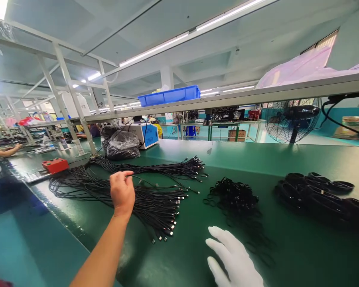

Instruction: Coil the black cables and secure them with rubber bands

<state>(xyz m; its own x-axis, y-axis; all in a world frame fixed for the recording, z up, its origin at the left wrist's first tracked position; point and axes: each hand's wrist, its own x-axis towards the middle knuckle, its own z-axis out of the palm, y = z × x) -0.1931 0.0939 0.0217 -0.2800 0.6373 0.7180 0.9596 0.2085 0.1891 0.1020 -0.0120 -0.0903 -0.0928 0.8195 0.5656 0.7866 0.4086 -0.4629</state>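
Note:
My bare left hand (pixel 122 193) is closed above the bundles of black cables, thumb and forefinger pinched together. A single black cable (pixel 146 181) runs from its fingertips to the right. Under and beside it, many black USB cables (pixel 155 203) lie fanned out, their metal plugs pointing right. Behind them lies a second bundle of cables (pixel 167 169). My right hand (pixel 231 255), in a white glove, hovers over the green table with its fingers spread and nothing in them. Just beyond it sits a tangled heap of thin black bands (pixel 235 195).
Coiled black cables (pixel 317 195) lie at the right. A red box with buttons (pixel 55 165), a plastic-wrapped bundle (pixel 122 143) and a blue-and-white machine (pixel 148 135) stand left and behind. A shelf (pixel 227 99) crosses overhead, carrying a blue tray (pixel 170 95). A co-worker's arm (pixel 6 151) shows far left.

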